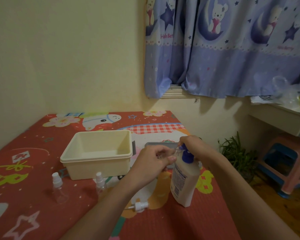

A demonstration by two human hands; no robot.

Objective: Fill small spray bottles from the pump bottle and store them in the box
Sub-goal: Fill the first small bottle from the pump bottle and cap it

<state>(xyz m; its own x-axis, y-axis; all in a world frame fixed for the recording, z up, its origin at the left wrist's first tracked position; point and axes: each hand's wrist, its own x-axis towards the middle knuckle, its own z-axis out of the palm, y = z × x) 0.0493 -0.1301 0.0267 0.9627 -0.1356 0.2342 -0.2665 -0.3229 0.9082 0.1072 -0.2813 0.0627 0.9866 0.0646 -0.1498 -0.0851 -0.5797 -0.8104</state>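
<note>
Head view. A surface covered with a red cartoon-print mat point(42, 196) carries all task items; whether a bed or a low platform lies under it cannot be told. An open cream box point(97, 153) sits toward the rear centre of the mat, nothing visible inside. A grey lid point(160, 144) lies flat just right of the box.

The pump bottle point(183, 181), white with a blue pump head, stands upright right of centre. The right hand point(192, 146) rests on top of the pump head, fingers curled over it. The left hand point(154, 161) holds a small clear spray bottle point(176, 151) tilted, its open neck at the pump nozzle; the grip is narrow, thumb and fingers closed on the bottle.

Two further small spray bottles stand upright on the mat in front of the box, capped: one left point(57, 187), one nearer centre point(100, 181), partly behind the left forearm. A detached white spray cap point(140, 206) lies on its side just in front of the pump bottle.

Background: blue curtain point(223, 49), a potted plant point(237, 156) and a pink-and-blue stool point(287, 163) on the floor at right.
</note>
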